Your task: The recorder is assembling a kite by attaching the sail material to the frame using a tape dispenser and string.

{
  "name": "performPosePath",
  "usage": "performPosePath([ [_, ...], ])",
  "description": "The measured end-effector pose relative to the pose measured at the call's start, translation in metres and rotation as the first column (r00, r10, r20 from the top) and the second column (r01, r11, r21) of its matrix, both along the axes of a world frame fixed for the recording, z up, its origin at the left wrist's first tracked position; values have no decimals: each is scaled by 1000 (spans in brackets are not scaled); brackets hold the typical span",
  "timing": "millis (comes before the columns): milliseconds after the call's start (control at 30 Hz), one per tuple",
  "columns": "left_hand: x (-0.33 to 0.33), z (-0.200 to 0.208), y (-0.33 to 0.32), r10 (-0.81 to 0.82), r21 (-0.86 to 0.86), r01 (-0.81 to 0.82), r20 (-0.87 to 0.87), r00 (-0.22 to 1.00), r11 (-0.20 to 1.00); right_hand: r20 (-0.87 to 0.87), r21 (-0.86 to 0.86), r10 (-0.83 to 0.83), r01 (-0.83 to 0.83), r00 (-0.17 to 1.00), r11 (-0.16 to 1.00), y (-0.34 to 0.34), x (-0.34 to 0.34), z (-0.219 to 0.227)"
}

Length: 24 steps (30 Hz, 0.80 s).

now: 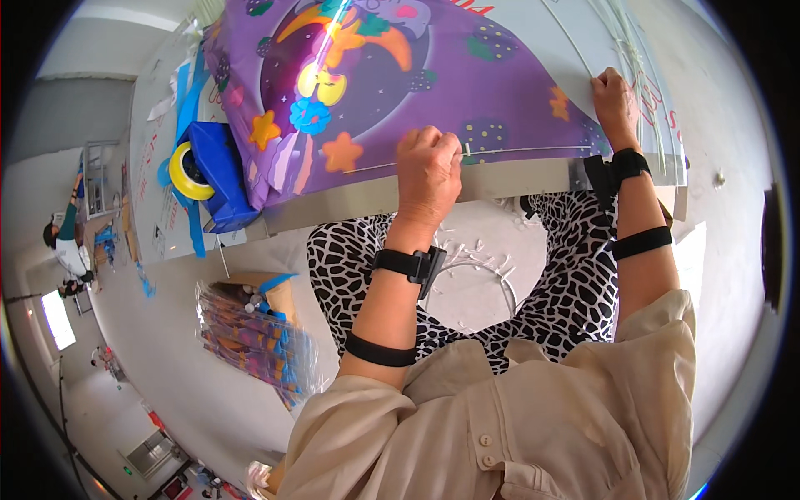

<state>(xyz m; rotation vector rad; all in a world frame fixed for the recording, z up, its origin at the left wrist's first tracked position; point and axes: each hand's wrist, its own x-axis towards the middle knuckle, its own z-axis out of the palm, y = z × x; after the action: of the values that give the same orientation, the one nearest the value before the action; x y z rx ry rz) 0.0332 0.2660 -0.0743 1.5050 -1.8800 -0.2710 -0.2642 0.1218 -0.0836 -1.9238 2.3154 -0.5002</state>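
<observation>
The printed sheet (392, 75) on the table (533, 179) is bright purple, with a dark violet round field at its middle, orange curved bands, a yellow shape, a blue flower, orange stars and dark patches dotted in green. The table is pale grey-white. To the left lies a blue box (218, 171) with a yellow tape roll (188, 173) against it and light blue strips around. The trousers (567, 267) are white with a black blotched net pattern. The shirt (517, 417) is plain beige. Black bands (408, 265) circle both wrists and forearms. On the floor at left, a clear bag (254, 337) shows orange, purple and blue stripes.
</observation>
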Motion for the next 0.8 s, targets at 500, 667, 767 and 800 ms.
performPosePath([
  [500, 1, 3, -1, -41, 6, 41, -16, 999, 999, 482, -70, 299, -304, 824, 950, 66, -9, 46],
  [667, -3, 6, -1, -30, 31, 30, 9, 1000, 999, 430, -54, 419, -440, 800, 896, 88, -5, 45],
  [767, -3, 6, 0, -21, 36, 21, 14, 1000, 999, 374, -20, 469, -498, 800, 867, 91, 9, 52],
  [800, -3, 5, -1, -21, 36, 20, 15, 1000, 999, 335, -2, 489, -519, 805, 855, 92, 15, 55],
])
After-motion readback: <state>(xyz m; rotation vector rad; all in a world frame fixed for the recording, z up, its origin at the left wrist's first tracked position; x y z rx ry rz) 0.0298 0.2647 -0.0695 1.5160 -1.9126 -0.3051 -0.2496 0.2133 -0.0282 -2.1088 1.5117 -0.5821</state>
